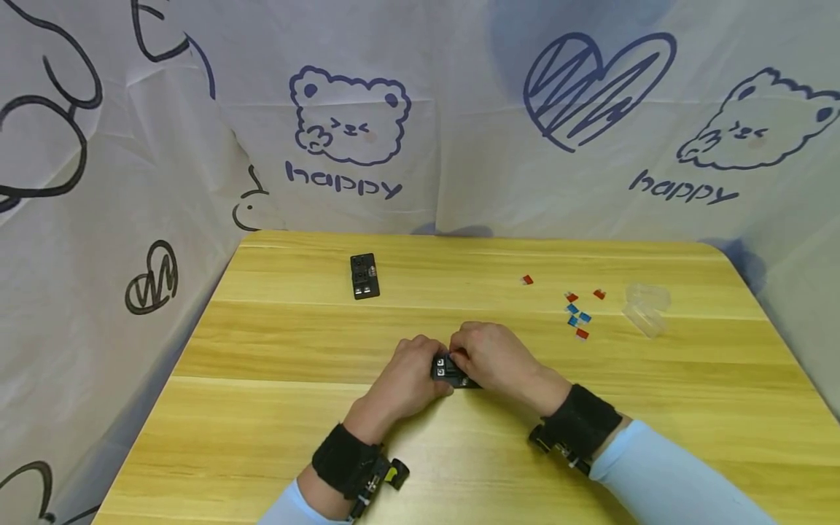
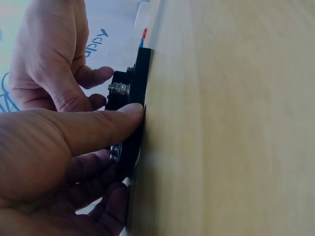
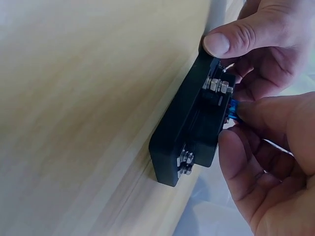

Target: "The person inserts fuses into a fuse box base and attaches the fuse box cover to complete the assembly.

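Observation:
A black fuse block with metal terminal bolts rests on the table in front of me. My left hand grips its left end, thumb on the near side and fingers on the far side. Between the thumb and finger of my right hand is a blue blade fuse, pinched at the raised middle of the block. Its prongs are hidden, so how deep it sits cannot be told. In the left wrist view, the right hand's fingertips touch the block's top near a terminal bolt.
A second black fuse block lies at the back left. Several loose red fuses and blue fuses are scattered at the right, beside a clear plastic box. Drawn-on white sheets surround the wooden table.

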`<move>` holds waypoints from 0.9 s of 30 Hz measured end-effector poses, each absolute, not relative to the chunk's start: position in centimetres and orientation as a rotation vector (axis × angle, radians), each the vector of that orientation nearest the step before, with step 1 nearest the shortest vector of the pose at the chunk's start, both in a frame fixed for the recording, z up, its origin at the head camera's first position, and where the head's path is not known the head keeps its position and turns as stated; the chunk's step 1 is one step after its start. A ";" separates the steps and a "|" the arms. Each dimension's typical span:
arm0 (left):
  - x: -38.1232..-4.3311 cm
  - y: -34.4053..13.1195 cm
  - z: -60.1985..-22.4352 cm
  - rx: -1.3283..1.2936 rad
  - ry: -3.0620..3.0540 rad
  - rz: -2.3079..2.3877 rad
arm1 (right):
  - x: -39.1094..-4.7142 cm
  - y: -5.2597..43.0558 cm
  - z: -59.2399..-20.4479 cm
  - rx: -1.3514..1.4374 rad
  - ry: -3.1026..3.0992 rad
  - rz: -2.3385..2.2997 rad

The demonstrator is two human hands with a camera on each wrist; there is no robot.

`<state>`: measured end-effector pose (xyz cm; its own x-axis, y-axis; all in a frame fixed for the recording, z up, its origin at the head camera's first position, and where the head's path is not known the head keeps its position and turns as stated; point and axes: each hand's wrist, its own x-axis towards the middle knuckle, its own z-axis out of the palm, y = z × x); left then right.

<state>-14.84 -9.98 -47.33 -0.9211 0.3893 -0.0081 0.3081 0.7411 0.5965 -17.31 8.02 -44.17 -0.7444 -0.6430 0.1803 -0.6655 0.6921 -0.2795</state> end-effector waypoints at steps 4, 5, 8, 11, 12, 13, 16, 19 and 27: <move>-14.8 -9.9 -47.4 0.574 2.812 0.921 | -17.3 8.1 -44.1 1.106 -2.817 0.509; -14.8 -9.9 -47.4 0.577 2.813 0.920 | -17.2 8.1 -44.1 1.109 -2.812 0.507; -14.8 -9.9 -47.4 0.575 2.812 0.920 | -17.3 8.2 -44.3 1.120 -2.798 0.494; -14.8 -9.8 -47.4 0.572 2.808 0.917 | -17.3 8.2 -44.5 1.131 -2.789 0.484; -14.8 -9.8 -47.4 0.570 2.807 0.916 | -17.2 8.2 -44.6 1.136 -2.787 0.484; -14.8 -9.8 -47.4 0.570 2.807 0.915 | -17.2 8.2 -44.6 1.141 -2.783 0.485; -14.8 -9.8 -47.4 0.563 2.806 0.914 | -17.2 8.3 -44.6 1.152 -2.769 0.493; -14.8 -9.9 -47.5 0.557 2.808 0.911 | -17.2 8.2 -44.7 1.157 -2.761 0.498; -14.8 -9.9 -47.5 0.561 2.812 0.908 | -17.1 8.3 -44.9 1.124 -2.798 0.498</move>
